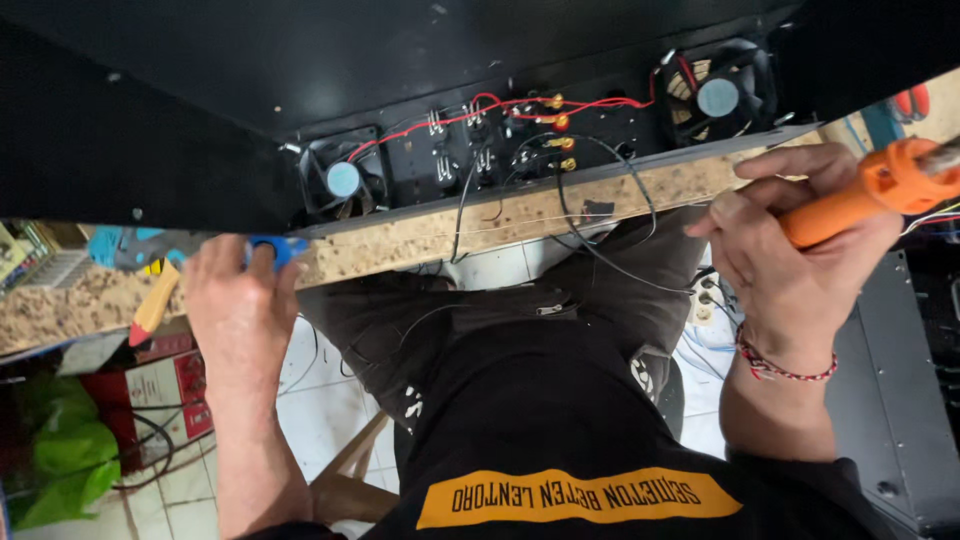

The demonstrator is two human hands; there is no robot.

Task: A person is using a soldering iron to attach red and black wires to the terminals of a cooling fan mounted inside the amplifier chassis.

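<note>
My right hand (790, 245) grips an orange-handled soldering iron (860, 195) at the right, just below the wooden bench edge (520, 215). My left hand (235, 300) rests at the bench edge on the left, fingers closed over a small blue object (285, 247). Above the bench stands an open black metal case (200, 110). Its rear panel carries two small fans (342, 180) (716, 95), red wires (560, 108), black wires (600, 250) and terminals.
An orange-handled tool (152, 305) and a blue tool (135, 245) lie on the bench at left. Below are red boxes (165, 385), a green bag (65, 460), a tiled floor, a power strip (705, 300) and a grey metal case (890, 400) at right.
</note>
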